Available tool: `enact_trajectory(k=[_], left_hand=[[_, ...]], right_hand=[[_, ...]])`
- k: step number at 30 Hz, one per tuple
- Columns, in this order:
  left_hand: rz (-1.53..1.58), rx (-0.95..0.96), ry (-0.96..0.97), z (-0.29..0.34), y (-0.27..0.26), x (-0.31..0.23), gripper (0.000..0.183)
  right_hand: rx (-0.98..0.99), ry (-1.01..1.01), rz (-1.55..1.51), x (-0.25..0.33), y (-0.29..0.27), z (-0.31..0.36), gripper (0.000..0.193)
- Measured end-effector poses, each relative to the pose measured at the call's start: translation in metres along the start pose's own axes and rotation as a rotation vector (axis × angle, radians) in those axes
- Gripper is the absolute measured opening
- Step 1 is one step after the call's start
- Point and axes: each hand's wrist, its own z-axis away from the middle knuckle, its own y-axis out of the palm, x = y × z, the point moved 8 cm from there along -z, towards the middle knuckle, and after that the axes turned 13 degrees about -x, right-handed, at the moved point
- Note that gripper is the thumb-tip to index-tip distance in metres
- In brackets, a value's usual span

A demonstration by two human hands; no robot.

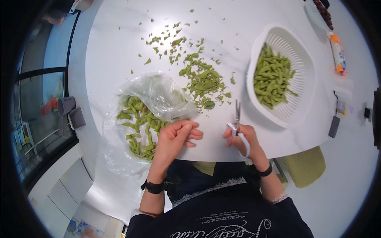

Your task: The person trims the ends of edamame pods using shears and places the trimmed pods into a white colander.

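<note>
My right hand (249,142) grips a pair of scissors (237,129) with white handles, blades pointing away from me and slightly apart. Beside the plastic bag, my left hand (174,137) has its thumb pressed against the index finger and the other fingers loosely bent; anything between them is hidden. The clear plastic bag (109,137) lies open at the left with green edamame pods (137,115) inside. Beyond my hands, a heap of trimmed pod ends and bits (204,83) is spread on the white table (214,142). More pods (272,77) fill part of a white slotted basket (303,75) at the right.
Small green scraps (158,39) are scattered toward the far side of the table. An orange and white packet (337,53) and a bowl of dark red fruit (319,16) are at the far right. A green seat (304,166) sits below the table's near right edge.
</note>
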Motion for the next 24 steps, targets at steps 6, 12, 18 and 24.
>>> enact_trajectory(k=[6, 12, 18, 24], left_hand=[[-0.034, -0.020, 0.078, 0.007, 0.003, -0.006, 0.027], [-0.117, -0.105, 0.365, 0.016, 0.003, -0.003, 0.028], [-0.202, -0.094, 0.584, 0.012, 0.006, 0.037, 0.024], [-0.196, -0.147, 0.649, 0.033, 0.015, 0.004, 0.027]], right_hand=[[-0.035, 0.048, -0.219, -0.002, -0.004, 0.008, 0.016], [-0.228, -0.149, -0.148, 0.003, -0.001, 0.014, 0.047], [-0.326, -0.463, -0.151, 0.005, 0.000, 0.022, 0.070], [-0.344, -0.514, -0.251, 0.044, 0.017, 0.027, 0.076]])
